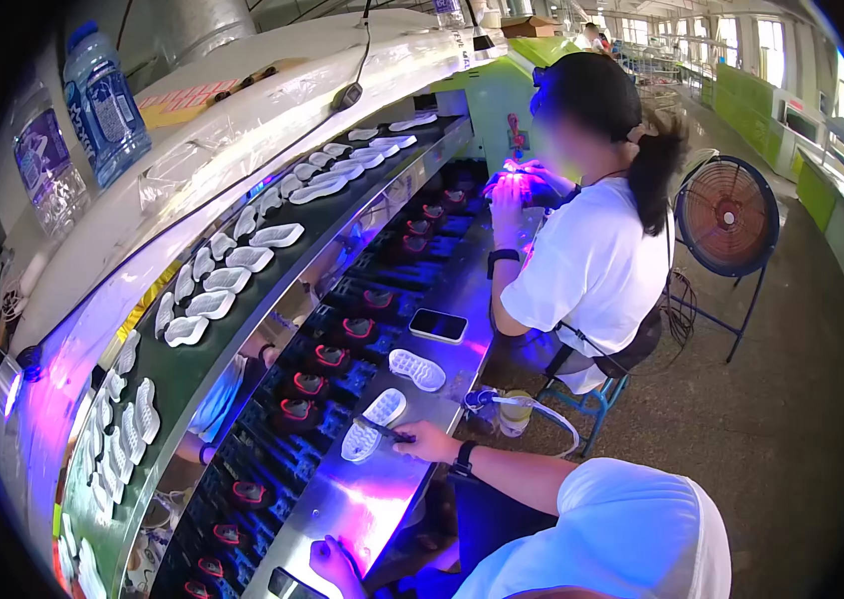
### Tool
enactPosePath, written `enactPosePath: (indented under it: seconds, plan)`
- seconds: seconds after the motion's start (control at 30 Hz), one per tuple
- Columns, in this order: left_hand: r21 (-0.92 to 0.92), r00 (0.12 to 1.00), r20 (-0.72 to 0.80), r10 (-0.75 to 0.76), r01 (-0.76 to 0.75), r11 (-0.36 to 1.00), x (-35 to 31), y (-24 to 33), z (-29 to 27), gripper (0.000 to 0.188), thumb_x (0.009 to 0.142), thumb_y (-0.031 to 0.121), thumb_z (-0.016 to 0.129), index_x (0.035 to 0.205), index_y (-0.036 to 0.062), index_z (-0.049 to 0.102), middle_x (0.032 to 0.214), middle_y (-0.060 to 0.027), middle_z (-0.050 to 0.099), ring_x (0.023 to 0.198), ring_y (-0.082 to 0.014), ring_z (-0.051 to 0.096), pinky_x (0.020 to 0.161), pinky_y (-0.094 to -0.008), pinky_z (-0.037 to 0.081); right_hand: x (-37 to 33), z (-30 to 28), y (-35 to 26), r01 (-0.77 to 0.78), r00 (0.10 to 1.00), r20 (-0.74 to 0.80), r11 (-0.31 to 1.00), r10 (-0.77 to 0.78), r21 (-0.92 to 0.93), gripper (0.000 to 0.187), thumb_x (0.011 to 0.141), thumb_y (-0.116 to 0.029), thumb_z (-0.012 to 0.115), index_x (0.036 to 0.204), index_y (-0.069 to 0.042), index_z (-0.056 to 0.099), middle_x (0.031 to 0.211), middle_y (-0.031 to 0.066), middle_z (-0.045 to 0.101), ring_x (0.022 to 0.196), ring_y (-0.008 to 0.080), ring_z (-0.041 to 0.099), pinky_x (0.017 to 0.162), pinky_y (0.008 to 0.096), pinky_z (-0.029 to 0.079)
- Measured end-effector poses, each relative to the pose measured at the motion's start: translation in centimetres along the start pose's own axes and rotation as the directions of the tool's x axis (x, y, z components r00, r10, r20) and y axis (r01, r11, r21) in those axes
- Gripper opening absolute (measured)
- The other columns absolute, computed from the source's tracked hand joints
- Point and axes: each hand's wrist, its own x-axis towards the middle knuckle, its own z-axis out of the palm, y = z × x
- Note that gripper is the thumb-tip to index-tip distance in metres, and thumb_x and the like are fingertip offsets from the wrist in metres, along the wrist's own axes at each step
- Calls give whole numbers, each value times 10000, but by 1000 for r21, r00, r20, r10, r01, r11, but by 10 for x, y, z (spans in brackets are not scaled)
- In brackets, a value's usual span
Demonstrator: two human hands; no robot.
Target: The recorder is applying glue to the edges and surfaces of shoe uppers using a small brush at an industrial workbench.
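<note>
Soles line the belt. The left hand, grip unclear, is by the surface's near end; a white sole lies near its left edge, under a brush the right hand pinches. Past the right edge, floor reaches a fan.

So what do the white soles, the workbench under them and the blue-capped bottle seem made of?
White soles: probably matte moulded foam or rubber, given the patterned surface. Workbench: likely smooth metal; it's grey and reflects glare. Bottle: glossy plastic, apparently, being see-through.
</note>
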Motion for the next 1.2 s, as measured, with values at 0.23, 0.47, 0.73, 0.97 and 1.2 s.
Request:
enactPosePath:
  seconds: [0.23, 0.47, 0.73, 0.97, 1.2]
  plan:
    - [-38, 998, -65, -17, 14, 999, -5, 1, -1, 271, 901, 56, 647, 679, -30, 519, 604, -78, 538, 554, -170, 469, 542, -362, 417, 0, 6, -2, -11, 1000, 6, 999, 10, 38, 240, 960, -143, 690, 1179, -47, 670, 770, 5, 666, 609, 75, 597, 555, 263, 478]
    - [-87, 997, -35, -64, 61, 994, -7, -3, 0, 371, 890, 79, 666, 617, 9, 424, 554, -28, 410, 572, -115, 386, 514, -368, 320, -1, 7, 4, -41, 999, -16, 996, 43, 79, 308, 941, -162, 709, 1218, -33, 670, 798, 14, 680, 646, 84, 615, 583, 267, 496]
    - [70, 998, -67, 14, -9, 998, -1, 11, 1, 316, 867, 166, 699, 652, -4, 541, 566, -117, 514, 525, -203, 471, 531, -402, 384, 1, 3, 7, -85, 996, 25, 993, 83, 77, 202, 933, -154, 711, 1084, -21, 693, 744, 14, 662, 620, 85, 605, 574, 268, 486]
    - [22, 991, -98, -85, 88, 996, 1, 23, -3, 258, 869, 175, 678, 691, 11, 589, 570, -135, 539, 533, -189, 502, 543, -395, 431, 16, 12, 15, -62, 997, -36, 995, 65, 77, 255, 927, -126, 714, 1157, -19, 694, 788, -11, 669, 644, 61, 584, 563, 249, 476]
    - [114, 998, -57, -8, 15, 993, -6, 25, -2, 217, 862, 282, 687, 825, 69, 696, 799, -169, 668, 747, -373, 661, 681, -475, 524, 9, -7, 44, -50, 998, -24, 977, 56, 208, 166, 957, -118, 693, 1105, -57, 651, 736, -43, 597, 561, 17, 486, 449, 192, 324]
